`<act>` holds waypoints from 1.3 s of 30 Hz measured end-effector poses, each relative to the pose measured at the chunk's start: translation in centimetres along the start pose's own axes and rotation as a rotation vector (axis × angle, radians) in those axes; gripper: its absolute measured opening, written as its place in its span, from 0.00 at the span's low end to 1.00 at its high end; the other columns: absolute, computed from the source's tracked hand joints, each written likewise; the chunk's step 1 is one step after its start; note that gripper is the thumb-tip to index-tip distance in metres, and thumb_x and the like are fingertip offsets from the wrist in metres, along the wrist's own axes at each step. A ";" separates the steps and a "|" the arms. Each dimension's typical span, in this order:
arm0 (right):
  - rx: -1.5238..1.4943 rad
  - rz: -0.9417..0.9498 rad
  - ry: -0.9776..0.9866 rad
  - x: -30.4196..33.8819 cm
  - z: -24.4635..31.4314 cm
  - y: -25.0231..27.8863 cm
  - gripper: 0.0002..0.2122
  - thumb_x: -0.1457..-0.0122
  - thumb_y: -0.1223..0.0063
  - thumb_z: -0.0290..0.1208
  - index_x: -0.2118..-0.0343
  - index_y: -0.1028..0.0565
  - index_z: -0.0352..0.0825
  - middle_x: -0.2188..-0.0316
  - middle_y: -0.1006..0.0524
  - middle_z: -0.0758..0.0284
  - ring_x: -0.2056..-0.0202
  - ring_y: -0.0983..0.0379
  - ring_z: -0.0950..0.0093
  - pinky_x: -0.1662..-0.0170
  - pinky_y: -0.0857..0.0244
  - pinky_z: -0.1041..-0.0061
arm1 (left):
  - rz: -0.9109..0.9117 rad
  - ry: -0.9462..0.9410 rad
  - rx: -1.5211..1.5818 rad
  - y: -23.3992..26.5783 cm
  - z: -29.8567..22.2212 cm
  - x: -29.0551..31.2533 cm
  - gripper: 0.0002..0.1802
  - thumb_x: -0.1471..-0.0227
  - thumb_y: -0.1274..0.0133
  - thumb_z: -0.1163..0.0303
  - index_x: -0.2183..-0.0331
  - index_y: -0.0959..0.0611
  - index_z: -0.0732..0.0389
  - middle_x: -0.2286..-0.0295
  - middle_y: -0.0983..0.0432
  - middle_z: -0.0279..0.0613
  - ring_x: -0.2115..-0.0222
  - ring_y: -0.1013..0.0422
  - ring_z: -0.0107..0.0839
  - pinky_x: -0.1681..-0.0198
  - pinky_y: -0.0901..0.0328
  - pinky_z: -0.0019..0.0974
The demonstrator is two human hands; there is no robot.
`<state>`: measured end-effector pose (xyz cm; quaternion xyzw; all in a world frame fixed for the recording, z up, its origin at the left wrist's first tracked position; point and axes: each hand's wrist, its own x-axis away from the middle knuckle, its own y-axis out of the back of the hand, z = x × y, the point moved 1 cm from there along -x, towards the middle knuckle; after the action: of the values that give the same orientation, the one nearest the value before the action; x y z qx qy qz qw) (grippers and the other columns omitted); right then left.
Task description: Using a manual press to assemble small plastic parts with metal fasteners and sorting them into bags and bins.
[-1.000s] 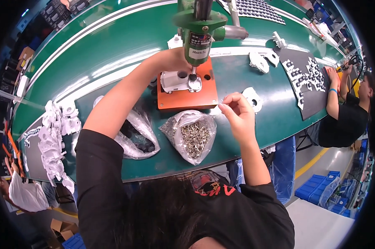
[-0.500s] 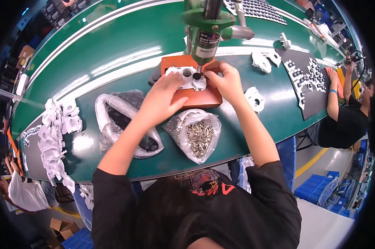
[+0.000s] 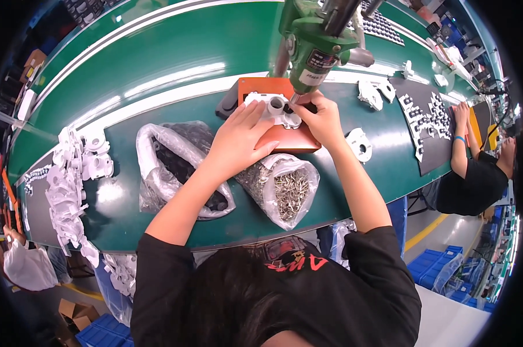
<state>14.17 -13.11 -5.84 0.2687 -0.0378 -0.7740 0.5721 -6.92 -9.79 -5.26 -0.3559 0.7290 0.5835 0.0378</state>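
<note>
A white plastic housing (image 3: 280, 119) with round openings sits on the orange block (image 3: 290, 140) of a green bench press (image 3: 316, 52). My left hand (image 3: 242, 139) lies over the housing's left side, fingers stretched out and thumb apart. Directly below the press tip (image 3: 296, 97) is a small black round part (image 3: 288, 108) on the housing. Beside that tip, my right hand (image 3: 322, 120) has its thumb and forefinger pinched together. Whatever is between those fingertips is too small to make out.
Near me are an opened plastic bag of screws (image 3: 292, 194) and a bag of black parts (image 3: 183, 166). White housings (image 3: 67, 191) are piled at left; a loose one (image 3: 360, 144) lies at right. Beyond it a dark board (image 3: 432, 139) carries assembled parts. A co-worker (image 3: 467, 185) stands at far right.
The whole view has shifted slightly, moving the press and block rightward in the picture. My left hand stays on the housing. My right fingertips remain pinched beside the press tip.
</note>
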 end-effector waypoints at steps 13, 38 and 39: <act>0.154 0.121 0.122 1.5 0.6 0.3 0.09 0.52 0.48 0.19 0.65 0.24 0.29 0.58 0.27 0.62 0.53 0.34 0.68 0.50 0.40 0.73 | 0.007 0.004 0.002 0.1 -0.2 -0.2 0.22 0.54 0.45 0.57 0.59 0.23 0.59 0.49 0.35 0.53 0.46 0.41 0.47 0.42 0.48 0.47; -0.623 -0.100 0.369 -19.2 16.1 13.7 0.26 0.52 0.51 0.57 0.64 0.26 0.35 0.76 0.25 0.67 0.77 0.30 0.64 0.72 0.34 0.71 | -0.023 -0.012 -0.008 -0.1 0.0 0.3 0.26 0.60 0.41 0.52 0.62 0.22 0.59 0.51 0.35 0.54 0.47 0.40 0.49 0.43 0.46 0.48; 0.033 -0.323 0.681 -13.6 14.7 17.0 0.15 0.49 0.47 0.23 0.57 0.28 0.29 0.60 0.25 0.66 0.61 0.27 0.75 0.60 0.34 0.80 | -0.036 -0.040 -0.011 0.0 -0.6 -0.1 0.26 0.61 0.41 0.51 0.62 0.22 0.58 0.51 0.35 0.54 0.47 0.40 0.49 0.43 0.46 0.49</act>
<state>24.82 -10.31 17.95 0.5223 0.1852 -0.7198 0.4181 -6.61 -10.28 -5.00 -0.3572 0.7184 0.5938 0.0610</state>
